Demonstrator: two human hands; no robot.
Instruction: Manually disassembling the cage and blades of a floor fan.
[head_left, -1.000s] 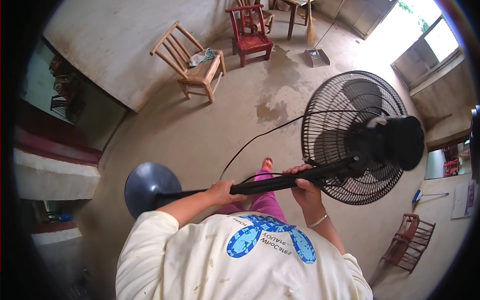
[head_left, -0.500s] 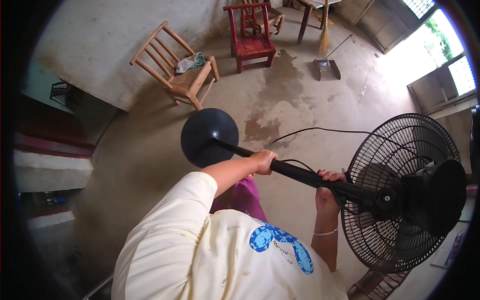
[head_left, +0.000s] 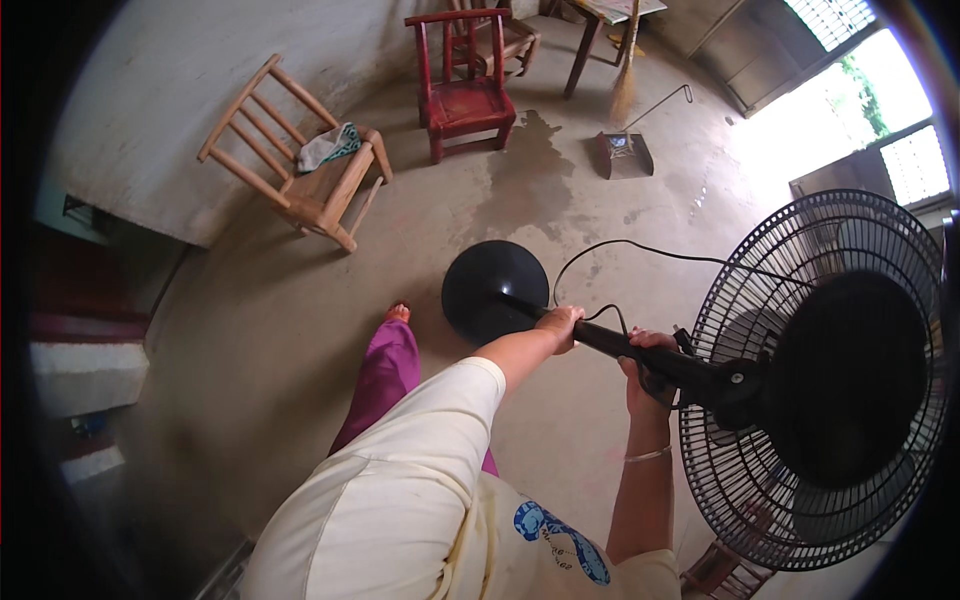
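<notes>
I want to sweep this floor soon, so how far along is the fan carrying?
Done: the pedestal fan is off the concrete floor, held roughly level. In hand: the left hand grips the pole near the round base, the right hand nearer the fan head, and the cord trails loose. Left: the fan is not yet set down anywhere.

Fan grille (head_left: 800,250) black wire; base (head_left: 490,285) glossy plastic; chair (head_left: 300,165) bare wood

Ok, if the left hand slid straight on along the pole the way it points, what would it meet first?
Probably the fan's round black base: the left hand grips the pole just short of it, nothing between.
</notes>
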